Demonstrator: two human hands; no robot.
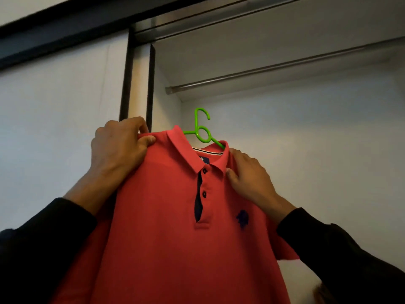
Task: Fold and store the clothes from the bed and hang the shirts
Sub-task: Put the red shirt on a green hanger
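- A red polo shirt [166, 227] hung on a green hanger [202, 130], held up in front of an open wardrobe, below its metal rail [285, 66].
- The left hand [120, 145] pinched the shirt's shoulder; the right hand [249, 176] gripped the fabric beside the collar.
- It had a dark placket, two dark buttons and a dark chest emblem; the neck label was unreadable.
- A dark-framed sliding door [65, 102] stood to the left, and the wardrobe's white back wall [306, 132] lay behind.

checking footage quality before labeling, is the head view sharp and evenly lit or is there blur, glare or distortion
Head view: dim, uneven light; red polo shirt and green hanger fairly sharp; closet rod soft with a faint sheen, bowed by wide-angle distortion; dark sleeves lose detail in shadow.
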